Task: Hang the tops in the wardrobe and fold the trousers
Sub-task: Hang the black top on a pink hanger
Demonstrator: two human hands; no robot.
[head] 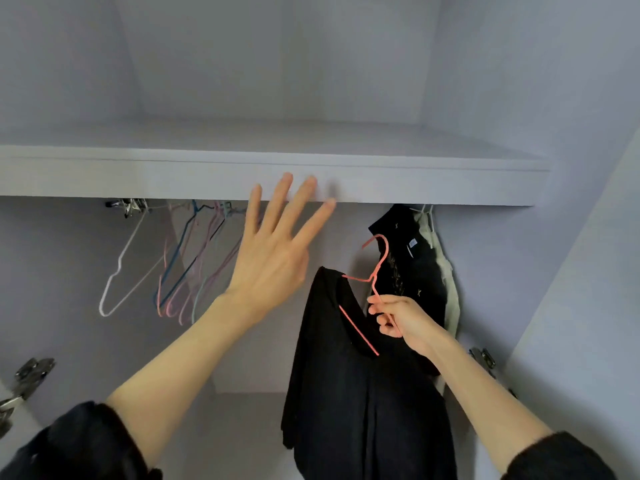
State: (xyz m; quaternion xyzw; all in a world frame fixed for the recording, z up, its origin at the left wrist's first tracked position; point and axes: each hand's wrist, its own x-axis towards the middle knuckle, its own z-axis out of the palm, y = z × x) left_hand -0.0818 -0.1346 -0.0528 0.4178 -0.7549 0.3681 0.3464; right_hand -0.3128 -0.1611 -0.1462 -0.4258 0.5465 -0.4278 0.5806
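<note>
A black top (346, 393) hangs on a pink wire hanger (377, 268) inside the wardrobe. My right hand (398, 317) grips the hanger just below its hook and holds it up under the shelf. The hook points up toward the rail, which the shelf front hides. My left hand (277, 244) is raised with its fingers spread and straight in front of the shelf edge (173, 174), holding nothing. Behind the pink hanger, a black garment with small marks (412, 265) and a pale garment (446, 271) hang at the right end.
Several empty wire hangers (180, 268) in white, blue and pink hang at the left of the rail. Metal door hinges show at the left (27, 379) and right (483, 358). The wardrobe's right wall (571, 271) is close to the hanging clothes.
</note>
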